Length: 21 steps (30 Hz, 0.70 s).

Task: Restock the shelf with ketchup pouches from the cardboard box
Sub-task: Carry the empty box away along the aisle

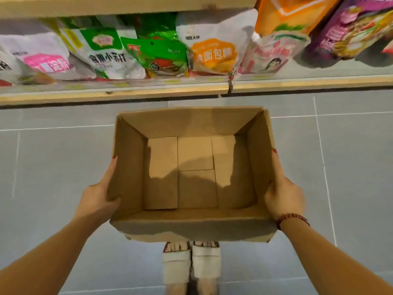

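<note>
An open cardboard box (191,222) hangs in the air in front of me, over the floor, and below the shelf (127,93). Its inside shows only bare bottom flaps and no pouches. My left hand (97,199) grips the box's left wall, fingers along the outside and thumb over the rim. My right hand (284,195) grips the right wall the same way, with a bead bracelet on the wrist. On the shelf, a green pouch with a red tomato picture (159,57) stands among other bags.
Several white, orange and purple food bags (214,52) fill the shelf row above the box. A second shelf board (106,7) runs across the top. Grey floor tiles (53,167) lie around the box, and my sandalled feet (191,262) are directly under it.
</note>
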Motion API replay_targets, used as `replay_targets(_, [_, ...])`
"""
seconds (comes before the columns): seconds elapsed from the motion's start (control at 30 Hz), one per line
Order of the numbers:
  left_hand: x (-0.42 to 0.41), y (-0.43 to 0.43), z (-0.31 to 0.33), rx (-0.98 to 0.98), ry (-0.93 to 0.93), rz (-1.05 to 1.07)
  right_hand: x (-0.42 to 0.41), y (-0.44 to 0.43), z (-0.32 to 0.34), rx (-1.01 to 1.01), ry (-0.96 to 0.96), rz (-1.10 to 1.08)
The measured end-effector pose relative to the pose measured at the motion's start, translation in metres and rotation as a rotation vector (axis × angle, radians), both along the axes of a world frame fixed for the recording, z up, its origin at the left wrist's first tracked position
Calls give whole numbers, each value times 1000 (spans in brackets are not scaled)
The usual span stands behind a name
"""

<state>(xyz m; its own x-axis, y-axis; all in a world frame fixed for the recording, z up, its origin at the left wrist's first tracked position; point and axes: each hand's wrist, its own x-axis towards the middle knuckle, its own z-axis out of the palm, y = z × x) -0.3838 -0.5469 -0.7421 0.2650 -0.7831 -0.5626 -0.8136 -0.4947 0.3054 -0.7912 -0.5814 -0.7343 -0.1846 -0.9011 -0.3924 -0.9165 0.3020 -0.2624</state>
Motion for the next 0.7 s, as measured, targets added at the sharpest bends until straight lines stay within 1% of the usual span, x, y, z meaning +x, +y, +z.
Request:
replay_targets(0.2, [-3, -2, -34, -57, -11, -2, 3, 3, -44, -39, 11, -29])
replay_targets(0.37, [-2, 3, -51, -66, -56, -33, 8, 13, -65, 43, -12, -98])
replay_targets(0.5, [-1, 4, -58, -71, -53, -27, 6, 12, -69, 86, -24, -118])
replay_targets(0.6, [-1, 2, -54, -49, -57, -35, 5, 10, -64, 124, -24, -91])
replay_targets(0.7, [1, 0, -39, 51, -61, -84, 4, 9, -47, 227, 5, -78])
